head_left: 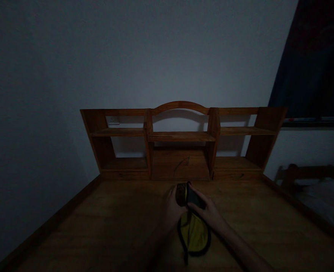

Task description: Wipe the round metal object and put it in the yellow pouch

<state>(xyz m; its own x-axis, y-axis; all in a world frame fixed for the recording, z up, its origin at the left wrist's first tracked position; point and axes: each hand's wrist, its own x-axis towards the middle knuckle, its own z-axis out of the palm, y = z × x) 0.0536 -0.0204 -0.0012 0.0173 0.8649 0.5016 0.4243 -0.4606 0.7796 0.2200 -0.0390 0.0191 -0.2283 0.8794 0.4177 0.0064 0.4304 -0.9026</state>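
Observation:
Over the desk, a small dark case with yellow lining and black edging (196,236) lies opened out, its yellow flap towards me and a short black strap hanging at the near end. My left hand (173,209) is closed round the case's far left side, against a dark brown patterned part (180,194). My right hand (208,211) pinches a dark grey-green panel (194,197) on the right side, thumb in front and fingers beyond. The dim light hides whether this panel belongs to the case or is a separate thing.
The wooden desk (98,226) has raised side edges. A wooden shelf unit (182,136) stands along its back against the white wall (167,56). A wall socket (113,120) shows behind the left shelf. A dark window (314,75) and a wooden frame with pale bedding (325,196) are at the right.

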